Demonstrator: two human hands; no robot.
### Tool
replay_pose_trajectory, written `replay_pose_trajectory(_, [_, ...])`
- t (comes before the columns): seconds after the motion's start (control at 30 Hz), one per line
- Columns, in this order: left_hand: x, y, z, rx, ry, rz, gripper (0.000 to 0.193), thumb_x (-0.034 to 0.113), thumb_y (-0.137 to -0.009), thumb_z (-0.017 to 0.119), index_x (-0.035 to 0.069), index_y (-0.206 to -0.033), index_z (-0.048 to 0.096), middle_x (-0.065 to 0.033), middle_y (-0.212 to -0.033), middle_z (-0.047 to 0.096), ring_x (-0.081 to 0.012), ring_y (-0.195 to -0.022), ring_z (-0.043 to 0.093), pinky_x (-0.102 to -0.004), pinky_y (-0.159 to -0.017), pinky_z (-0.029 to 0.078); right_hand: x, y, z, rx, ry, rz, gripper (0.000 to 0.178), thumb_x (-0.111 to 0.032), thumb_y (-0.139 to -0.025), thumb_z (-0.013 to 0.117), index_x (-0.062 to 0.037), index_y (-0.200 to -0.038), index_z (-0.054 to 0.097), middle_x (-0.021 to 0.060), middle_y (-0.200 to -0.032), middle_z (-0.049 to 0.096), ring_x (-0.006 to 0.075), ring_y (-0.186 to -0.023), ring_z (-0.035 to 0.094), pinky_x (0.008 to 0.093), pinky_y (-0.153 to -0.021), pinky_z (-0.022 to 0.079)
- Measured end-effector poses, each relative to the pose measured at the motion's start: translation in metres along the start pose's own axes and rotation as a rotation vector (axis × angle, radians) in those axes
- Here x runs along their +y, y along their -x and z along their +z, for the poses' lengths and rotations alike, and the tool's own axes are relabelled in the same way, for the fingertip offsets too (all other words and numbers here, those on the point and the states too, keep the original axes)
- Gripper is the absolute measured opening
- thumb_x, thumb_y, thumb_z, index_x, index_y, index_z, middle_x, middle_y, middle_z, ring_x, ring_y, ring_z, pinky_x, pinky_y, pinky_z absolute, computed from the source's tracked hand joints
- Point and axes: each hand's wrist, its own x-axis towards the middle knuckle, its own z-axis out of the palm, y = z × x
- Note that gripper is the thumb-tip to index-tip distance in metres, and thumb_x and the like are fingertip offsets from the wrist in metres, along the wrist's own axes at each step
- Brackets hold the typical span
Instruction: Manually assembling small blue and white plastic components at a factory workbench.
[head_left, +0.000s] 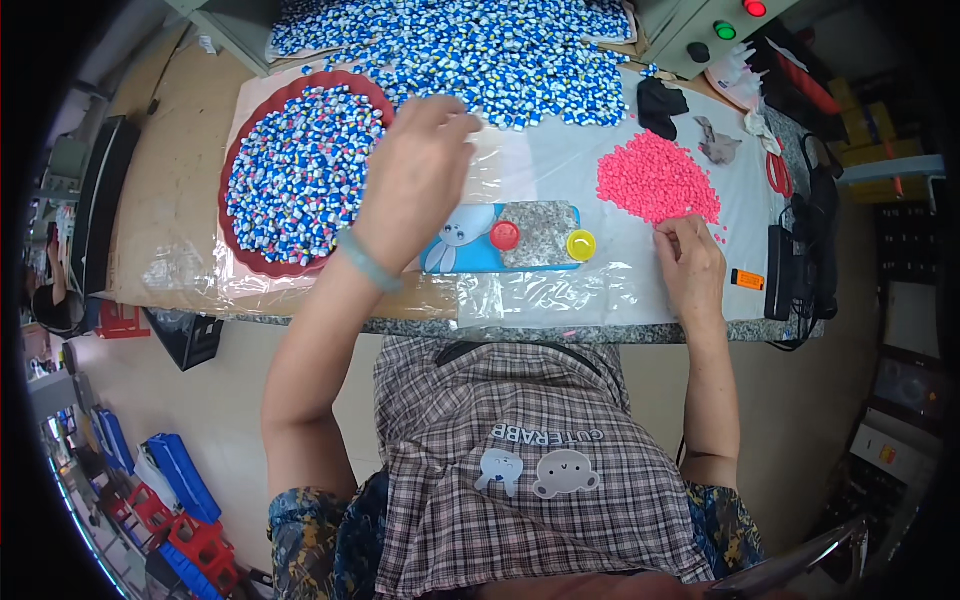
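My left hand point(420, 165) reaches to the front edge of a big heap of small blue-and-white pieces point(500, 65). Its fingers are curled together, and what they hold, if anything, is hidden. Beside it stands a red scalloped tray point(232, 195) full of the same kind of pieces point(300, 180). My right hand point(692, 262) is at the lower edge of a pile of tiny pink pieces point(655, 178), fingertips pinched together. Between the hands lies a blue board with a rabbit picture point(462, 235) and a speckled grey patch point(540, 225). On it are a red round cap point(505, 236) and a yellow round cap point(581, 245).
Clear plastic sheeting point(560, 300) covers the tabletop. A black cloth point(660, 105), a grey scrap point(717, 142) and red-handled scissors point(778, 172) lie at the right. An orange-labelled item point(747, 279) lies near a black power strip point(778, 270). A machine with buttons point(710, 40) stands behind.
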Motion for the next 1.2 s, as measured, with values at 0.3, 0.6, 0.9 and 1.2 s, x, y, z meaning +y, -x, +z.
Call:
replay_pose_trajectory(0.3, [-0.012,-0.037,0.077,-0.212,-0.112,0.210,0.011,0.002,-0.077,0.059,0.001,-0.084,0.068,-0.0144,-0.096,0.062,-0.0295,-0.094,0.063,-0.0391,-0.080,0.054,-0.008,-0.005,-0.007,-0.078,-0.242,-0.075,0.010,0.003,-0.085,0.068,0.0008,-0.094,0.065,0.0118,-0.090,0.065,0.0271,-0.078,0.068,0.0357,-0.067,0.054])
replay_pose_trajectory(0.6, [-0.008,-0.042,0.090,-0.250,-0.183,0.264,0.010,0.003,-0.075,0.060,0.002,-0.082,0.068,-0.0130,-0.095,0.062,-0.0283,-0.091,0.063,-0.0382,-0.076,0.054,0.008,-0.011,0.004,0.010,-0.151,-0.046,0.016,0.004,-0.084,0.068,0.0026,-0.100,0.066,0.0149,-0.096,0.065,0.0275,-0.078,0.067,0.0364,-0.067,0.054])
replay_pose_trajectory(0.9, [-0.003,-0.041,0.093,-0.308,-0.247,0.335,0.011,0.006,-0.078,0.060,0.005,-0.086,0.069,-0.0123,-0.094,0.063,-0.0265,-0.093,0.064,-0.0376,-0.074,0.053,0.010,-0.018,0.011,-0.022,-0.119,-0.102,0.011,0.004,-0.082,0.070,0.0016,-0.093,0.066,0.0136,-0.087,0.065,0.0271,-0.072,0.067,0.0357,-0.064,0.054])
replay_pose_trajectory(1.2, [-0.005,-0.048,0.069,-0.186,-0.121,0.244,0.014,0.003,-0.080,0.059,0.002,-0.092,0.066,-0.0166,-0.099,0.062,-0.0314,-0.090,0.065,-0.0424,-0.075,0.055,0.003,-0.019,0.001,-0.029,-0.431,0.140,0.011,0.003,-0.085,0.070,0.0012,-0.095,0.068,0.0066,-0.083,0.065,0.0147,-0.072,0.064,0.0275,-0.065,0.051])
